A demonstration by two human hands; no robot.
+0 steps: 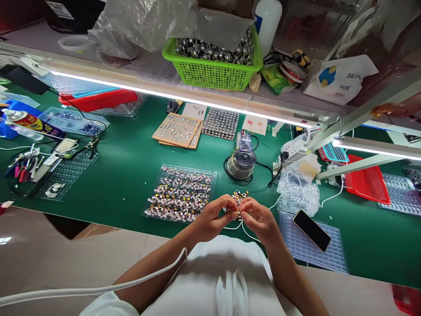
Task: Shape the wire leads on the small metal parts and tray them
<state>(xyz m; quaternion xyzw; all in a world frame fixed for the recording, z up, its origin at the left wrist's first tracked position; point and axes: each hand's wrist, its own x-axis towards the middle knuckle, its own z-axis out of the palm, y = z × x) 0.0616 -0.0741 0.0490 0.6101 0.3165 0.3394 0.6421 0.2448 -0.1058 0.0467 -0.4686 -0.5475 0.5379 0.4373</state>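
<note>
My left hand (215,218) and my right hand (259,218) meet fingertip to fingertip over the front edge of the green table. Both are closed in a pinch on a tiny pale piece (238,213), too small to name. Just beyond the fingers lies a heap of small black, white and yellow parts (241,195), partly hidden by my hands. Beside my left hand sits a clear plastic tray (214,177) with rows of small white, red and yellow parts. A white cord (251,236) runs beneath my right hand.
A round grey device with a black top (244,161) stands behind the heap. To the right, a phone (312,230) rests on stacked clear trays (338,250). Pliers (86,147) and pens lie at left. A lit shelf holds a green basket (213,75) of shiny balls.
</note>
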